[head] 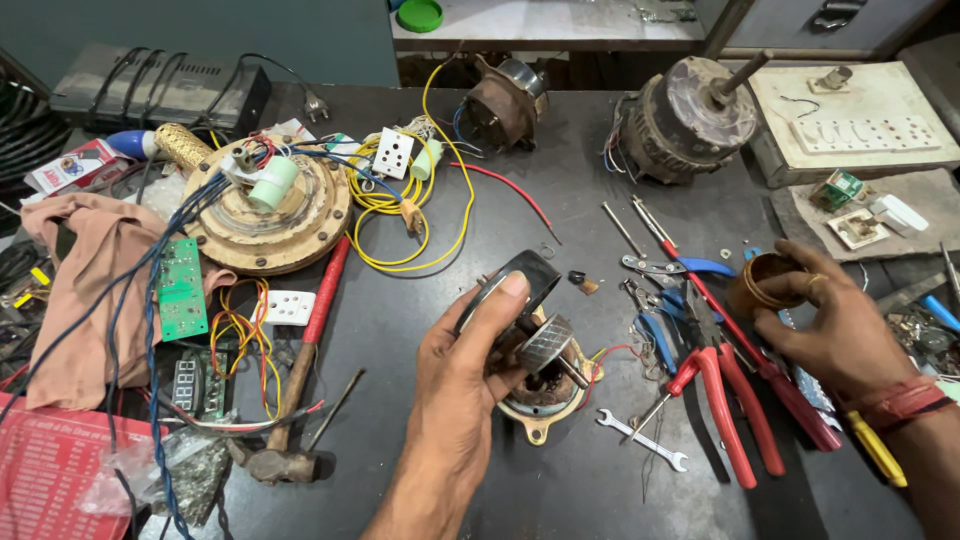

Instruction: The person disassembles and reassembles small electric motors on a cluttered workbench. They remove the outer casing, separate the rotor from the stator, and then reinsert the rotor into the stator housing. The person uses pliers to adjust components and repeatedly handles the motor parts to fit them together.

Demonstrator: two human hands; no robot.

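Head-camera view of a dark workbench (560, 200) strewn with motor parts and tools. The left hand (470, 370) grips a small, partly dismantled electric motor (535, 350) near the middle of the bench, thumb laid over its dark metal ring and fingers curled beneath; the knurled rotor and short shaft project to the right, and the lower housing rests on or just above the bench surface. The right hand (835, 325) is loosely curled around a small brown cylindrical container (765, 285) at the right of the bench, fingertips on its rim and side; whether it is lifted cannot be told. Between the hands lie red-handled pliers (725, 410), blue-handled pliers (690, 268), a red screwdriver (740, 340) and a small open-ended spanner (645, 438). To the left are a hammer (295, 400) with a red-wrapped handle, a round rusty disc assembly (265, 210) with coloured wiring, a green circuit board (181, 288) and a pink cloth (90, 290). Two larger motors (685, 120) stand at the far edge.
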